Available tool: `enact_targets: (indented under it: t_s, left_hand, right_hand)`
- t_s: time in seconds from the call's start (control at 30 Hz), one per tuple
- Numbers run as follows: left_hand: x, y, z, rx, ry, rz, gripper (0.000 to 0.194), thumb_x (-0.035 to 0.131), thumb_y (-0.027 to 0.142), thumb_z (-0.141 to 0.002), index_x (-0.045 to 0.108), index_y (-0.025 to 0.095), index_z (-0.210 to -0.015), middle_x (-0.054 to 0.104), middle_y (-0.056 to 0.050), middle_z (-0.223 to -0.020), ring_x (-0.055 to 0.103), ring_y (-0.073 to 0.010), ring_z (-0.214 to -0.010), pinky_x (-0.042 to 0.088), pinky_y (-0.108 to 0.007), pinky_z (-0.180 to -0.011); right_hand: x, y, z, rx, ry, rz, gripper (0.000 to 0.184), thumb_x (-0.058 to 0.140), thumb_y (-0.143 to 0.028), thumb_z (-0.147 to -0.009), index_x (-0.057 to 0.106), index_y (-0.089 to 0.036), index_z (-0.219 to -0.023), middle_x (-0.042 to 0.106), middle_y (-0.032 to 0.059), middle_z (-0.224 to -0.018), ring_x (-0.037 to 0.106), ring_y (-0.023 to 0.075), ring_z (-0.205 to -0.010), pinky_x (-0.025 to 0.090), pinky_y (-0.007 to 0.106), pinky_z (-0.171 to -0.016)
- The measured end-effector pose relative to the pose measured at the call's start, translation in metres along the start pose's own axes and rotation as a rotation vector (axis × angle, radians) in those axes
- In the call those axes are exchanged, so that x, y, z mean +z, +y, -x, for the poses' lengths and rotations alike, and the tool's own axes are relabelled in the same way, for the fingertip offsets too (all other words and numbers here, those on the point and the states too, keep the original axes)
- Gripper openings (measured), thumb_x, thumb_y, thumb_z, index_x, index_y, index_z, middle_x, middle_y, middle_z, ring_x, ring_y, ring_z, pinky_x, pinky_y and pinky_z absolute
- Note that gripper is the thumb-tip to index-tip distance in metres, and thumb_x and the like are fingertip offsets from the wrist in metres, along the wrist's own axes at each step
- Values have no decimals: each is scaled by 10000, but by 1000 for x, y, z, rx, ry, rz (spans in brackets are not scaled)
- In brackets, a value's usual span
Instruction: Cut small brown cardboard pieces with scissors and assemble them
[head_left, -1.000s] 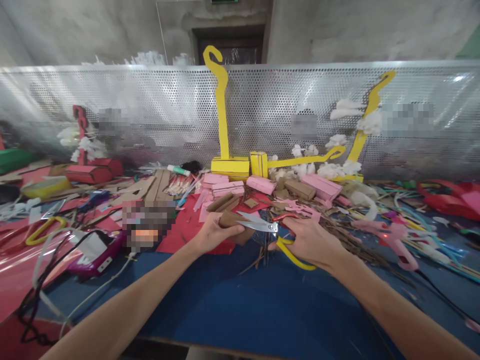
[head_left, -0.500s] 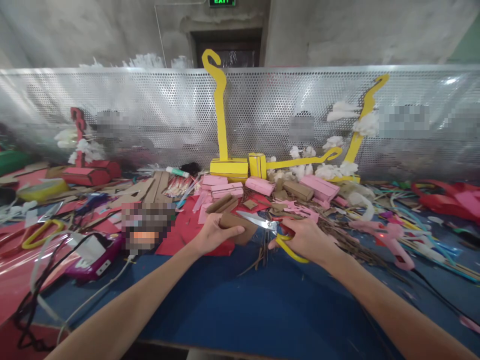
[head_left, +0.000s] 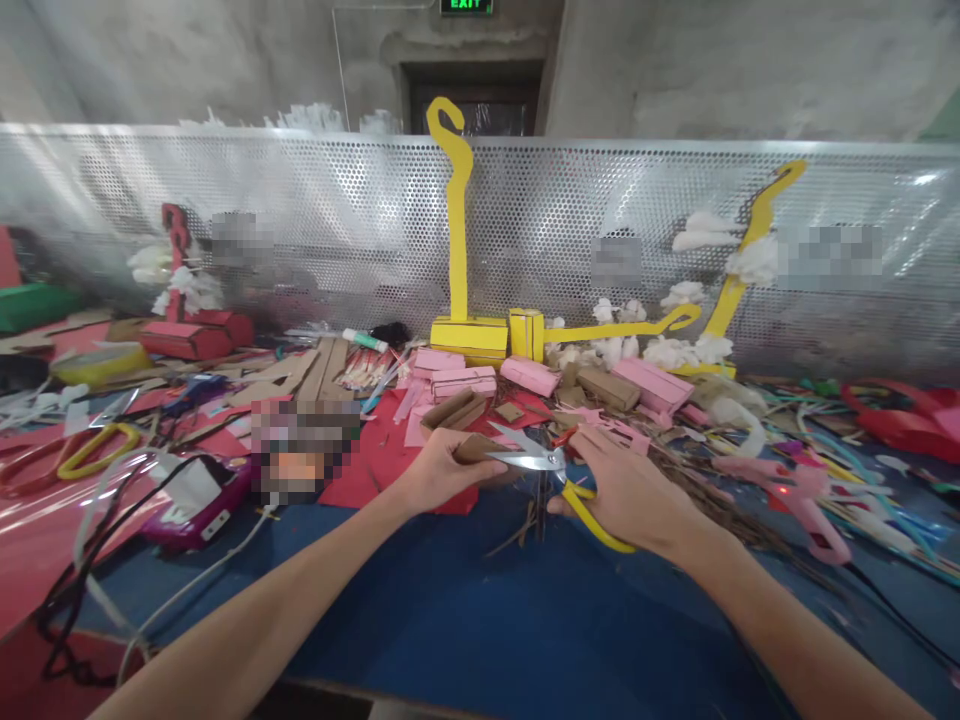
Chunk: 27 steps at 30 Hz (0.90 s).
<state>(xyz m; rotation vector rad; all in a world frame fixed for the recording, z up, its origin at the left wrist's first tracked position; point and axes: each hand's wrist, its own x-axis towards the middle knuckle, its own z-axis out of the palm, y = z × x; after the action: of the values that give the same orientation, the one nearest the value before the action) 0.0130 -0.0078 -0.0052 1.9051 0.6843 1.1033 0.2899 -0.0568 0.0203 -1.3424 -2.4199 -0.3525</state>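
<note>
Over the blue tabletop (head_left: 465, 610), left hand (head_left: 439, 474) and right hand (head_left: 626, 490) angle inward.

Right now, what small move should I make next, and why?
Probably slide your left thumb back: the scissors in your right hand stand open, and one blade appears right beside that thumb, by the cardboard piece your left hand holds.

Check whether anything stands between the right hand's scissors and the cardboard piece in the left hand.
Nothing visible does: the open scissors in the right hand overlap the cardboard piece in the left hand in this view, though contact is unclear. The left thumb appears close to the lower blade.
</note>
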Motion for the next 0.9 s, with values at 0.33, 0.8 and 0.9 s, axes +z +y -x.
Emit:
enact_targets:
  t_s: [0.33, 0.8, 0.9]
  left_hand:
    - [0, 4, 1, 14, -101, 37, 298, 734, 398, -885, 817, 134, -995, 800, -133, -1021, 755, -287, -937, 603, -356, -809]
    - [-1, 4, 1, -4, -119, 50, 260, 777, 357, -853, 836, 112, -918, 816, -125, -889, 773, -259, -818, 629, -322, -742]
    - [-2, 4, 1, 1, -100, 45, 245, 787, 345, -843, 838, 113, -904, 815, -117, -867, 774, -248, -772, 632, -310, -703]
  right_hand:
    - [-2, -6, 2, -61, -22, 114, 446, 574, -627, -931, 610, -182, -930, 674, 153, -932, 688, 326, -858, 547, 419, -745]
    - [14, 4, 2, -120, 52, -97, 487, 692, -672, -850, 559, -219, -730, 648, 59, -742, 646, 230, -659, 457, 330, -592]
    - [17, 6, 2, -115, 59, -112, 428, 691, -600, -888, 563, -219, -741, 646, 49, -734, 646, 220, -654, 452, 323, -592]
